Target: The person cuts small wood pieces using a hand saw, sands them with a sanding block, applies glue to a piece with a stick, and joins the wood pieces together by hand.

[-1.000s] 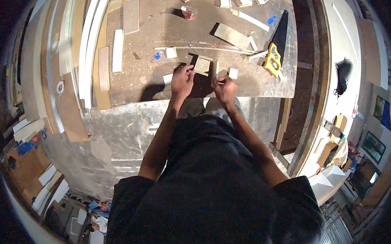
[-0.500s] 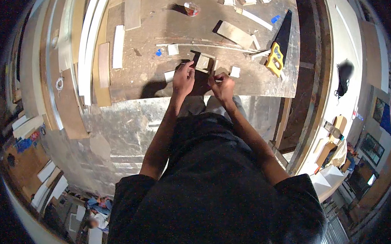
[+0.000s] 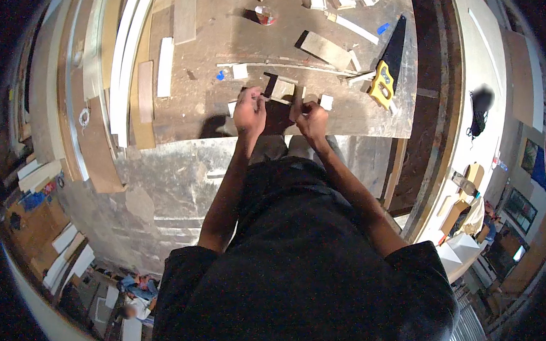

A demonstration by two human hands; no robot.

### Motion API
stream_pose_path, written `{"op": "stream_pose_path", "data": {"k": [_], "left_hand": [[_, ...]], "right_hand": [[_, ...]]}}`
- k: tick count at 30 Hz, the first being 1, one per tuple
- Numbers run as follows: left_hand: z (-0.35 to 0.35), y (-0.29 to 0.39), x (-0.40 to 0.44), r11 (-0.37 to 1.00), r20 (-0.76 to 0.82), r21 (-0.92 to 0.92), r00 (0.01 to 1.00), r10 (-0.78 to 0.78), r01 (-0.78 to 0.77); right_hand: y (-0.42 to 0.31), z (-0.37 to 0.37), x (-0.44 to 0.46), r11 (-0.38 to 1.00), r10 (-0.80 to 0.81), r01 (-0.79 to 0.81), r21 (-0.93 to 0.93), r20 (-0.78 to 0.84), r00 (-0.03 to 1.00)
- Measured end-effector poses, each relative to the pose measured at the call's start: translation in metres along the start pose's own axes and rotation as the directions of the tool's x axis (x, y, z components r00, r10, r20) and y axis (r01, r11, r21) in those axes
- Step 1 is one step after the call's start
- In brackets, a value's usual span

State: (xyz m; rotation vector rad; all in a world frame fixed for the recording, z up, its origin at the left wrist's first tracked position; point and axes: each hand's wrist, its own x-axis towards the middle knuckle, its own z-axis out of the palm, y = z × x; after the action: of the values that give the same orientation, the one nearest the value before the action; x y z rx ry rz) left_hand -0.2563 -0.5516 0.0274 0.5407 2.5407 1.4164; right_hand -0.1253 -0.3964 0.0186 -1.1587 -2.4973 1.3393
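Note:
A small square wooden frame or box (image 3: 283, 89) lies on the wooden worktable (image 3: 211, 121) in front of me. My right hand (image 3: 313, 119) is closed in a pinch on a thin wooden strip (image 3: 297, 99), which stands at the box's right side; whether the two touch I cannot tell. To the left of the box, my left hand (image 3: 250, 114) hovers over the table, its fingers bent and blurred by motion. A pale wooden block (image 3: 232, 108) is partly hidden behind that hand. Another small pale block (image 3: 326, 102) sits just right of my right hand.
A yellow-handled handsaw (image 3: 383, 85) lies at the table's right edge. Behind the box are a long thin strip (image 3: 275, 64), a wide wooden board (image 3: 327, 49) and a small tub (image 3: 265, 15). Long planks (image 3: 119, 73) line the left side. A person (image 3: 133, 307) is at lower left.
My left hand has moved left and slightly away from the box. The right hand stays near the box's right side, with the strip shifted a little toward me.

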Motion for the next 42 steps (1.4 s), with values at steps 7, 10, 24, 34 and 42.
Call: {"op": "stream_pose_path", "data": {"k": [7, 10, 24, 34, 42], "left_hand": [[-0.005, 0.006, 0.002, 1.0, 0.126, 0.001, 0.992, -0.02, 0.02], [0.003, -0.002, 0.001, 0.999, 0.211, 0.045, 0.977, 0.021, -0.031], [0.007, 0.002, -0.005, 0.999, 0.179, -0.012, 0.983, -0.035, 0.038], [-0.013, 0.071, 0.01, 0.96, 0.203, -0.065, 0.938, 0.28, -0.273], [0.05, 0.129, 0.014, 0.963, 0.759, -0.185, 0.595, 0.266, -0.195]], "right_hand": [[0.017, -0.014, 0.0, 0.995, -0.028, 0.024, 0.1, 0.038, 0.999], [0.007, -0.014, -0.001, 0.996, -0.077, 0.075, 0.052, 0.037, 0.996], [0.01, -0.012, 0.001, 0.985, -0.152, 0.15, 0.089, 0.009, 0.988], [0.025, -0.088, 0.004, 0.971, -0.046, -0.034, 0.237, 0.323, 0.945], [-0.016, -0.17, -0.014, 0.982, -0.157, 0.091, 0.166, 0.448, 0.88]]}}
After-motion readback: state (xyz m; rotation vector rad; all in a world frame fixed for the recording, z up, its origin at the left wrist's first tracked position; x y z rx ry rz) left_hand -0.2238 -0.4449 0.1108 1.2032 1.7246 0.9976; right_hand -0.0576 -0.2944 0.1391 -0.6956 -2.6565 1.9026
